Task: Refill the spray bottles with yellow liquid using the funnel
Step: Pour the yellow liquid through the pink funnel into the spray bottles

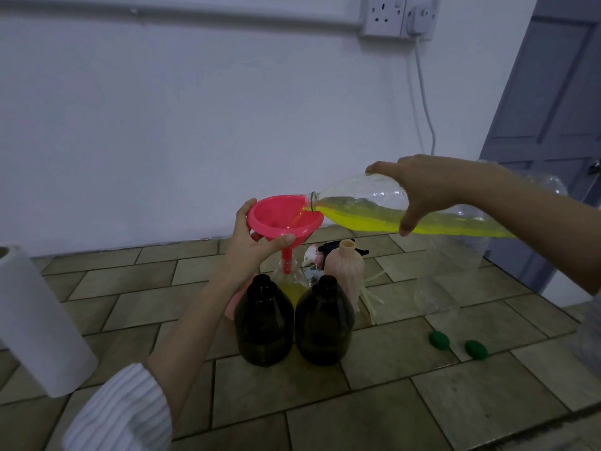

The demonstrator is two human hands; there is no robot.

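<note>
A pink funnel (283, 218) stands with its stem in the neck of a clear spray bottle (290, 281) that holds some yellow liquid. My left hand (250, 245) grips the funnel's bowl from the left and below. My right hand (432, 190) holds a large clear plastic bottle (367, 208) tilted nearly flat, its mouth over the funnel, and yellow liquid runs from it into the bowl. Two dark brown bottles (263, 320) (323, 323) stand uncapped in front of the clear one. A pale pink bottle (345, 271) stands open just behind them on the right.
Spray heads with tubes (317, 255) lie behind the bottles. Two green caps (439, 339) (475, 349) rest on the tiled counter (390, 402) at the right. A white paper roll (35, 323) stands at the left. An empty clear bottle (461, 242) stands at the right by the door.
</note>
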